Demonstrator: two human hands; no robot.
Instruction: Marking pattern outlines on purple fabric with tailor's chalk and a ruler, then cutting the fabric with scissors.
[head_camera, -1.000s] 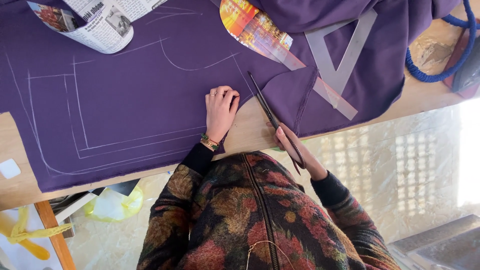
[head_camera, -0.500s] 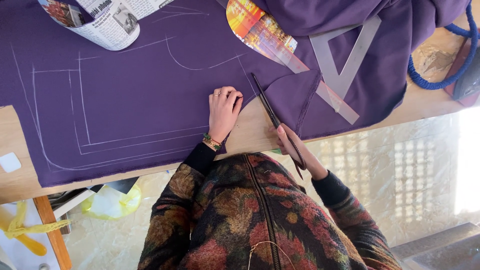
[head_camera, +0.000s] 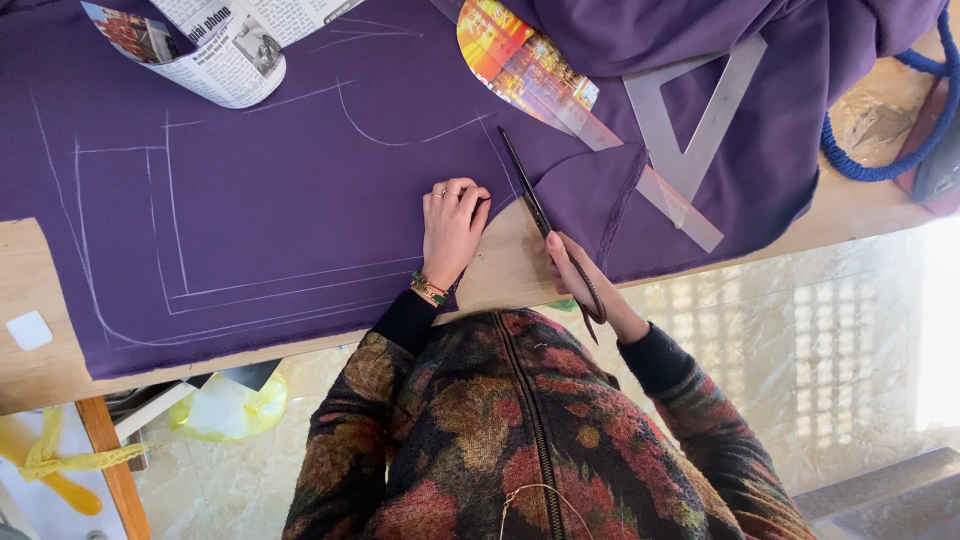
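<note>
The purple cloth (head_camera: 270, 210), matte and chalk-lined, is pressed flat by the left hand (head_camera: 452, 230) beside its cut edge. Long dark scissors (head_camera: 540, 215) are gripped by the right hand (head_camera: 585, 285), blades pointing toward 11 o'clock. Bare wooden table (head_camera: 505, 270) is exposed between both hands.

The scissors' handles (head_camera: 592, 305) are mostly wrapped inside the right hand (head_camera: 585, 285), so the grip is only partly seen. The purple fabric (head_camera: 250, 210) is cut off by the top and left edges. The folded newspaper (head_camera: 225, 50) and the clear set square (head_camera: 700, 140) are cropped or partly tucked under cloth. A dark object (head_camera: 940, 170) at the right edge cannot be identified. Much of the wooden surface (head_camera: 510, 265) is covered by fabric.
</note>
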